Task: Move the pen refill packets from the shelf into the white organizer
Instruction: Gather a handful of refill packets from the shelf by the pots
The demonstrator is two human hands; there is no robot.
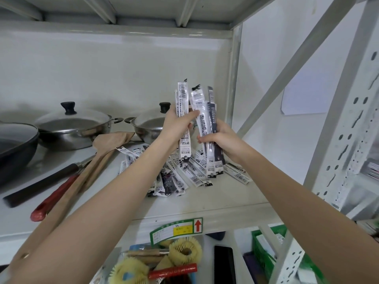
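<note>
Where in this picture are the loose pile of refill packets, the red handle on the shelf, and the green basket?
Packet pile [184, 177]: head view, on a packet lying near the pile's middle.
Red handle [53, 198]: head view, midway along the handle.
Green basket [264, 257]: head view, on its front wall.

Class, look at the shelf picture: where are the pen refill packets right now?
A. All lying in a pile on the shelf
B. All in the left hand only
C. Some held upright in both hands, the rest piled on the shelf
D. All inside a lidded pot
C: the left hand and right hand each grip upright packets, above the pile on the shelf.
</note>
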